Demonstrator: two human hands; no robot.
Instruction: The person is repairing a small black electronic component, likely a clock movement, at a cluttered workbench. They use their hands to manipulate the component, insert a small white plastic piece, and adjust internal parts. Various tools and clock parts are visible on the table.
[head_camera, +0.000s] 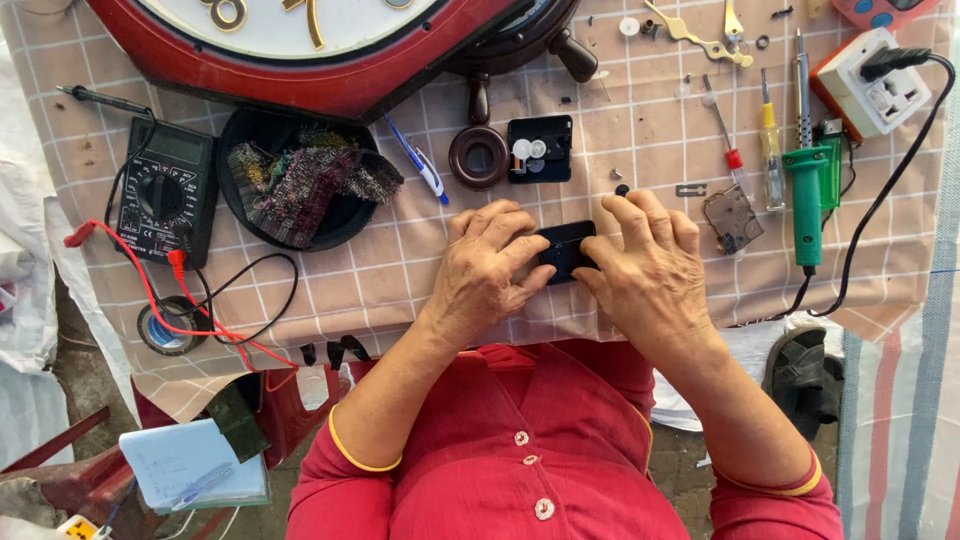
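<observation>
- Red sleeves with yellow piping and a buttoned red shirt front fill the bottom of the view, closest to the camera; both forearms reach up from there onto a table.
- Left hand and right hand meet over a small black plastic box, flat and rectangular with rounded corners.
- Both hands are closed on the box: left thumb and fingers curl over its left end, right thumb presses its right end, and the right fingers arch above it.
- Its long axis runs left to right across the table; it lies flat near the table's front edge, at the centre.
- Under it lies a tablecloth of pale brown with a white grid, slightly creased.
- Just above the hands sits a second black square module with white gears showing, beside a dark brown ring.
- Farther up, a large wall clock with a glossy red rim and white face lies flat.
- At left, a black multimeter trails red and black leads next to a round black dish of tangled wire scraps.
- At right, a green-handled soldering iron lies lengthwise up and down, near thin screwdrivers and a white power socket.
</observation>
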